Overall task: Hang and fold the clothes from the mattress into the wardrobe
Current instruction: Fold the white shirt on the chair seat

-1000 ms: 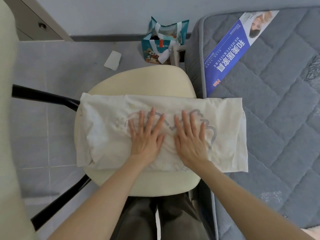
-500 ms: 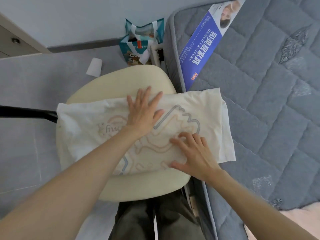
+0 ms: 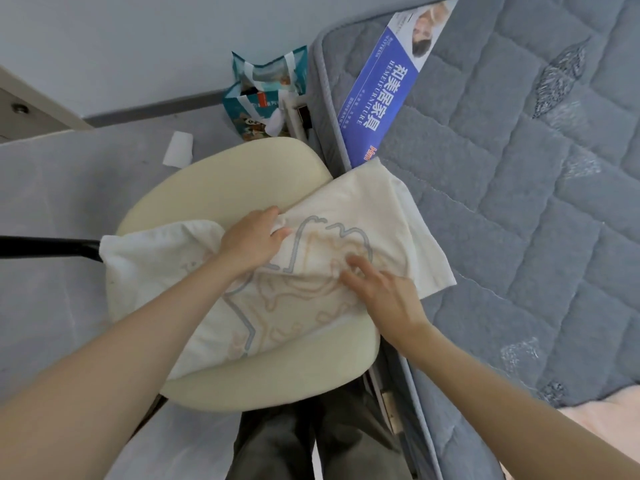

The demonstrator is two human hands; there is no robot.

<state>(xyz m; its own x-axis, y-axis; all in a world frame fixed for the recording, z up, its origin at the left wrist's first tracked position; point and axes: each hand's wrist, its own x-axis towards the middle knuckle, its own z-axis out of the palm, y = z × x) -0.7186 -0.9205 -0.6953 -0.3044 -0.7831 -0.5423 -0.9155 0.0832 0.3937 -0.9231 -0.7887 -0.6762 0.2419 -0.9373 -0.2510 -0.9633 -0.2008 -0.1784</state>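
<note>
Your shirt (image 3: 298, 306) lies as a long folded band across the chair seat (image 3: 225, 181). Its long axis runs on a slant. One end droops off the seat on the outer side of your left forearm, and the other reaches past your right fingertips onto the mattress (image 3: 519, 202).

Your left hand (image 3: 252, 237) is at the band's far edge, about mid-length, with fingers and thumb curled in and pinching a small bunch of cloth. Your right hand (image 3: 384, 292) rests on the print, nearer to you than the left. Its fingers are almost straight and spread, and it holds nothing. They are slightly blurred, so I cannot tell how hard they press.

The mattress end is nearer your right hand and the drooping end nearer your left. I judge the next fold crosses the long axis at the pinch, so carry either end along that slant.
</note>
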